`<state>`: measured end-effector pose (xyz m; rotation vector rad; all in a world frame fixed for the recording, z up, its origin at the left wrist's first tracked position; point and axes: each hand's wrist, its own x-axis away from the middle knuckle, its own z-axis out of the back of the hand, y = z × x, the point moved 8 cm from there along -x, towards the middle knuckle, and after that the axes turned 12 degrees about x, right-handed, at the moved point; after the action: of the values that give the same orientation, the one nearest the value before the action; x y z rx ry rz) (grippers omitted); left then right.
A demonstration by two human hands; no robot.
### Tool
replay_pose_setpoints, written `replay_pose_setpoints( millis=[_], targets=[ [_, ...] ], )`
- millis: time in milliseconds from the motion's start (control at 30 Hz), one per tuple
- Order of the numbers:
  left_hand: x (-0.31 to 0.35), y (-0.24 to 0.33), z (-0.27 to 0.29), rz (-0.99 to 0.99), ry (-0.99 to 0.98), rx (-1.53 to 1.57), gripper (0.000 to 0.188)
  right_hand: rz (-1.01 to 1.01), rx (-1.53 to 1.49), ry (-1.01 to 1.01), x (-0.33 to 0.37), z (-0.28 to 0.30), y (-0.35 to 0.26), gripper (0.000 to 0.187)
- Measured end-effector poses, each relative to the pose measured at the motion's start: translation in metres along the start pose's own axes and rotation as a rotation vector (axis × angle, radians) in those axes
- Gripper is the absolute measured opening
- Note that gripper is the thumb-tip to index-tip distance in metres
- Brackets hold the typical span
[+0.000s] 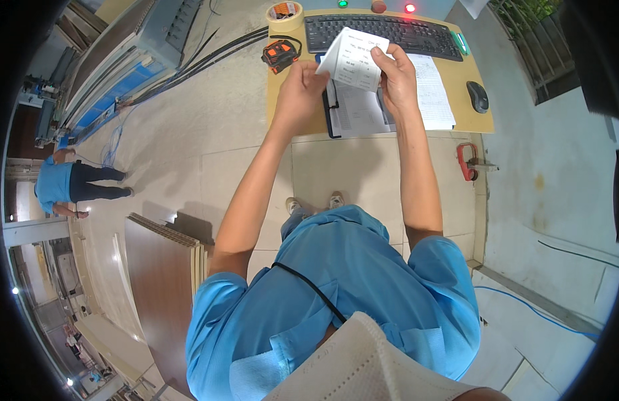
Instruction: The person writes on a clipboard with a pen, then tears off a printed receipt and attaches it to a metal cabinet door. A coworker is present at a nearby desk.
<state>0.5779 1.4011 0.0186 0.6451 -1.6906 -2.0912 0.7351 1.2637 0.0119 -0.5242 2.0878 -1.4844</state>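
Observation:
Both my hands hold a folded white printed paper (357,60) above the near part of the desk. My left hand (302,92) pinches its lower left corner, with the fingers curled. On the right edge, my right hand (397,77) grips the paper with the thumb on its face and the fingers behind. Below the paper lies a dark clipboard (333,119) with printed sheets on it, partly hidden by the paper and my hands. Beside it on the right is a handwritten sheet (435,100). An orange and black tape measure (280,56) sits left of my left hand.
The desk (466,120) also bears a black keyboard (383,35), a mouse (478,97) and a tape roll (285,16). A wall (543,167) stands at right. Brown boards (159,287) lean at lower left. Another person (58,182) stands far left, near a large machine (125,73).

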Motion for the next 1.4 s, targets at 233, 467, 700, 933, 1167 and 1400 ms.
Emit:
replay_pose_setpoints(
  millis=[233,467,700,933,1167,1400],
  targets=[
    [0.042,0.032,0.044,-0.060,-0.045,0.862,0.058,0.026,0.037,-0.206,0.028,-0.090,-0.039,0.017],
    [0.106,0.017,0.138,-0.100,0.273,0.487,0.040,-0.050,-0.047,-0.477,0.061,-0.188,-0.032,0.022],
    [0.182,-0.007,0.262,-0.035,0.541,0.081,0.036,0.094,0.333,-0.543,0.062,-0.277,-0.028,0.021],
    [0.220,-0.008,0.350,-0.194,0.292,0.272,0.065,0.083,0.326,-0.689,0.097,-0.416,0.012,0.020],
    [0.210,-0.040,0.464,-0.142,0.195,0.730,0.064,-0.078,0.119,-0.696,0.134,-0.558,0.096,0.018],
    [0.186,-0.079,0.577,-0.070,0.246,0.474,0.024,-0.439,-0.055,-0.771,0.152,-0.656,0.192,0.029]
  ],
)
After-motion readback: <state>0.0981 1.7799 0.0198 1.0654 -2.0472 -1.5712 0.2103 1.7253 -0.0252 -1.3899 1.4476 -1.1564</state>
